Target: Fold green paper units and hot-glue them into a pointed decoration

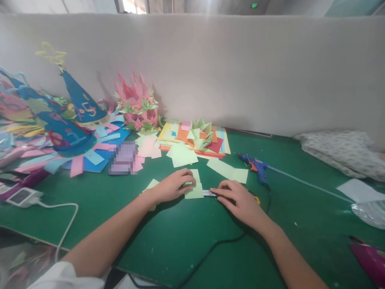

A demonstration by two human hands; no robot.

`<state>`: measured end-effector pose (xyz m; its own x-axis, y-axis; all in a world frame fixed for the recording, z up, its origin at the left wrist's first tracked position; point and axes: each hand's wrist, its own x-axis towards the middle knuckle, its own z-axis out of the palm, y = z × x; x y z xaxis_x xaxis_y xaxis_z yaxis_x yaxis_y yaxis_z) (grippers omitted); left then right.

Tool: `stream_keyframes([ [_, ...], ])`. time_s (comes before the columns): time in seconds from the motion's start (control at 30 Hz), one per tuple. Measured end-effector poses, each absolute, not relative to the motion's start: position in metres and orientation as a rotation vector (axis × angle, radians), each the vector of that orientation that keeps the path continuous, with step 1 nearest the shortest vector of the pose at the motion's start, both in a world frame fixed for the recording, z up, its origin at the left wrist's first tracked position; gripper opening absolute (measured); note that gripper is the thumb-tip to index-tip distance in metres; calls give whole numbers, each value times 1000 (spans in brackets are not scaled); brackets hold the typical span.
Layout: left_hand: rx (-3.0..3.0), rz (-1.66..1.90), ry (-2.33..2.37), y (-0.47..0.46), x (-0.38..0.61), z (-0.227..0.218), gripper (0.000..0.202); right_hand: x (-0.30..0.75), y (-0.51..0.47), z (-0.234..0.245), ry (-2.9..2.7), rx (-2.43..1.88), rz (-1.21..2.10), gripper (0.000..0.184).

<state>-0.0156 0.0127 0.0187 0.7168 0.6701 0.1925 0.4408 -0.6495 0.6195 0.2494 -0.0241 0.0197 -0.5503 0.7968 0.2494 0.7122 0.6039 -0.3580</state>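
Observation:
My left hand [174, 185] rests with curled fingers on a light green paper square [195, 189], pressing it onto the green table [186, 241]. My right hand [239, 198] lies just right of it, fingers closed over a utility knife [209, 193] whose metal blade sticks out toward the paper; a yellow bit of its handle shows behind the hand. More light green paper pieces [228, 170] lie just beyond both hands.
A blue glue gun [255, 165] lies to the right, its cord running under my right arm. Coloured paper sheets with a folded green flower [200, 134], a pink paper flower [136, 102] and blue paper cones [81, 100] stand at the back. Charger [25, 196] left; cloth [343, 150] right.

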Motion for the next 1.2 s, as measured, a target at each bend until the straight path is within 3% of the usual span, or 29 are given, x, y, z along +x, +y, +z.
stream_keyframes([
  [0.4, 2460, 565, 755, 17, -16, 11, 27, 246, -22, 14, -2446, -1117, 322, 35],
  [1.2, 2351, 553, 732, 23, -16, 13, 20, 258, -24, 23, -2544, -1122, 567, 31],
])
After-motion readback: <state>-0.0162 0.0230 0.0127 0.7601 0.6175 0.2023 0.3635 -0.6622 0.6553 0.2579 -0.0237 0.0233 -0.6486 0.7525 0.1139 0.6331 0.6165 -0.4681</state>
